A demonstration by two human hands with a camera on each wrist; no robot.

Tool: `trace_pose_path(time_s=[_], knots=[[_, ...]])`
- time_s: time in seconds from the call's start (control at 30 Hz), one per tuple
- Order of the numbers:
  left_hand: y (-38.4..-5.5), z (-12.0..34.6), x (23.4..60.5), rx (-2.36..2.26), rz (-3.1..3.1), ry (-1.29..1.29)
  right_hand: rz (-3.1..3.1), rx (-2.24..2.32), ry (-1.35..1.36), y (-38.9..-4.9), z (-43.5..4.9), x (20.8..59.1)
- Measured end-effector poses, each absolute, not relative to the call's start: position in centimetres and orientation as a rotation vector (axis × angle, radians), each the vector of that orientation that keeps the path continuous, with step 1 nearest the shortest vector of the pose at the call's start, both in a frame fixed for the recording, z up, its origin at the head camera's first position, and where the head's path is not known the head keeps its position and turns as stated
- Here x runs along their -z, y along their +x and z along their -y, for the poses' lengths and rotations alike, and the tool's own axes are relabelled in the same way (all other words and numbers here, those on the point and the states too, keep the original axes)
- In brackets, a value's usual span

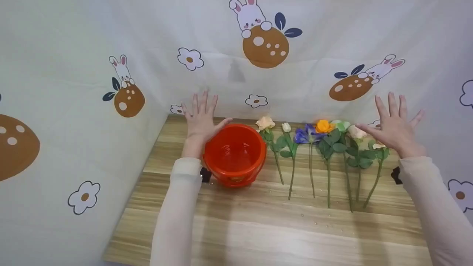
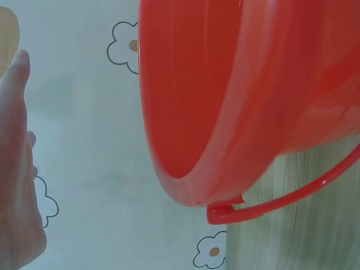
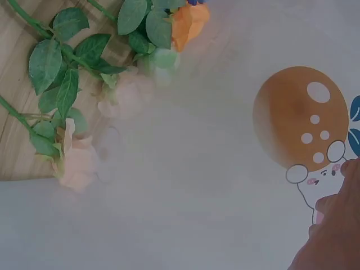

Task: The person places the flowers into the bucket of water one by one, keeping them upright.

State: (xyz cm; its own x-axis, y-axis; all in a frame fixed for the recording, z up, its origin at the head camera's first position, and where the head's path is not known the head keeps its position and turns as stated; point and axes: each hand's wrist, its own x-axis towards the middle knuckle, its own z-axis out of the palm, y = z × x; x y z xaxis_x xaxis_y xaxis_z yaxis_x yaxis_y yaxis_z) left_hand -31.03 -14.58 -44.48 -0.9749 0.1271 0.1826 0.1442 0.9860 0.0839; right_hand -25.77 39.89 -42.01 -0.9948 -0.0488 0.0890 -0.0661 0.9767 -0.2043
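Observation:
My left hand [image 1: 201,120] is held up with its fingers spread, just left of a red bucket [image 1: 255,173]. The thumb overlaps the bucket's rim in the head view. In the left wrist view the bucket [image 2: 259,112] fills the right side, its red handle [image 2: 298,194] hanging down, and the left hand [image 2: 17,169] shows at the left edge. My right hand [image 1: 397,127], fingers also spread, is raised over the right end of a row of artificial flowers. Nearest to it are a pale pink rose [image 1: 357,132] and a peach flower [image 3: 77,160]. Neither hand holds anything.
Further left in the row lie an orange rose [image 1: 324,126], a purple flower [image 1: 306,135], a white bud [image 1: 286,127] and a peach rose [image 1: 265,123], stems toward me. The wooden table [image 1: 258,229] meets a rabbit-printed cloth [image 1: 218,81] behind and at the sides.

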Motion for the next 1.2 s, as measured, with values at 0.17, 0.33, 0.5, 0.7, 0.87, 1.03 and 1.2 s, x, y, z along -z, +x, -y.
trace_pose_path(time_s=[0.17, 0.33, 0.5, 0.7, 0.87, 1.03, 1.2], knots=[[-30.7, 15.1, 44.8, 0.175, 2.952, -0.198, 3.042, -0.309, 0.095, -26.0, -39.4, 42.1], [-30.4, 15.5, 45.2, 0.183, 2.963, -0.182, 3.037, -0.313, 0.104, -26.1, -39.2, 42.3], [-30.1, 15.9, 45.5, 0.202, 2.969, -0.181, 3.034, -0.322, 0.107, -26.0, -39.1, 42.4], [-29.6, 16.3, 46.0, 0.265, 2.965, -0.188, 3.017, -0.328, 0.125, -26.0, -38.9, 42.7], [-29.1, 16.5, 46.5, 0.266, 2.960, -0.185, 3.018, -0.340, 0.143, -26.0, -38.6, 43.0], [-28.8, 16.8, 47.2, 0.270, 2.947, -0.179, 3.025, -0.334, 0.154, -26.0, -38.2, 43.3], [-28.5, 17.0, 47.8, 0.293, 2.946, -0.178, 3.031, -0.352, 0.166, -26.0, -37.9, 43.6]])
